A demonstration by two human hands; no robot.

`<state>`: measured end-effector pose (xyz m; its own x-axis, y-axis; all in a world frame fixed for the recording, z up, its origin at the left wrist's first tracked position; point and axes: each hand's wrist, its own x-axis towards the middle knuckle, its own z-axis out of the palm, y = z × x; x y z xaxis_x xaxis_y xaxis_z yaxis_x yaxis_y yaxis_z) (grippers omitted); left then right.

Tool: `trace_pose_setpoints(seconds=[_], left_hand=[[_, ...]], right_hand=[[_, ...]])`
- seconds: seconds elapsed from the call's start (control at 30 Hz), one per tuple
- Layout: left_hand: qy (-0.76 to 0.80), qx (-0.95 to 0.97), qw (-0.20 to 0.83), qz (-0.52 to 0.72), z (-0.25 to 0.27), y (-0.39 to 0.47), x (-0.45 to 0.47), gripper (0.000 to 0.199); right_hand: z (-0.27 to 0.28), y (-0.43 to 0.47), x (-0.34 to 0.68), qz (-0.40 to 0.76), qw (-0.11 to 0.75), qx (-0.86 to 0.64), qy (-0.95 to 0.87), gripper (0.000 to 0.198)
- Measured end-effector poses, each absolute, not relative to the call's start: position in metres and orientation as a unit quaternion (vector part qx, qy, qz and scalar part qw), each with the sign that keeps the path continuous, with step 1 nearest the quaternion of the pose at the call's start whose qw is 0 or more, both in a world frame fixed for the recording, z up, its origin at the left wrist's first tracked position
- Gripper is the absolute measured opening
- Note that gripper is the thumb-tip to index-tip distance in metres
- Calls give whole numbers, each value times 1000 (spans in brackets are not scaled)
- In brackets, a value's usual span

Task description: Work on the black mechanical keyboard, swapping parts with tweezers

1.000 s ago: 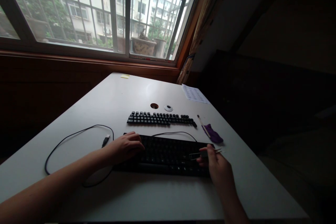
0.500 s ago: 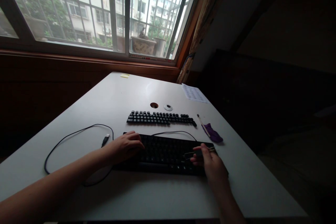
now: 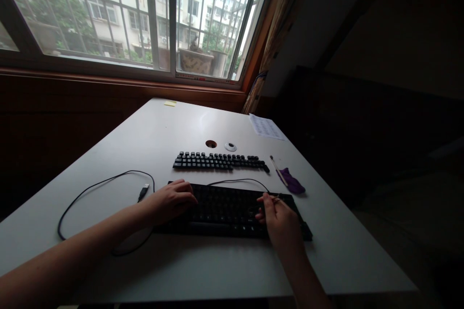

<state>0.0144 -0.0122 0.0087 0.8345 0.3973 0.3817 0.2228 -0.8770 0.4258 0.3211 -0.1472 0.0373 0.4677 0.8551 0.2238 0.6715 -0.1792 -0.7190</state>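
Observation:
A black keyboard (image 3: 224,205) lies near the front of the white table. My left hand (image 3: 177,196) rests over its left end, fingers bent down on top of it and the thumb hidden. Above the keyboard's right part, my right hand (image 3: 277,215) is closed on a small wire keycap puller (image 3: 277,197); its thin wires show faintly and the fingers cover most of it. Behind the keyboard, black keycaps (image 3: 217,161) stand in rows laid out like a keyboard.
A black cable (image 3: 76,198) loops on the left, near a USB plug (image 3: 143,192). On the right lie a small brush (image 3: 279,171) and a purple cloth (image 3: 293,183). Farther back are a table hole (image 3: 211,144), a round cover (image 3: 230,147), a printed sheet (image 3: 267,127) and a yellow note (image 3: 170,103).
My right hand has shifted left over the keyboard with the puller, uncovering the keyboard's right end. My left hand stays on the left end. The whole view has shifted slightly.

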Motion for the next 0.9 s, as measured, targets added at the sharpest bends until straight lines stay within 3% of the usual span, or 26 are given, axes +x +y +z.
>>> trace_pose_setpoints(seconds=[0.23, 0.67, 0.9], left_hand=[[166, 940, 193, 228, 12, -13, 14, 19], [172, 940, 195, 221, 14, -15, 15, 19], [155, 942, 193, 227, 3, -9, 13, 19]], right_hand=[[33, -144, 328, 174, 415, -761, -468, 57], [40, -149, 314, 68, 404, -747, -523, 53], [50, -160, 362, 152, 400, -718, -548, 37]])
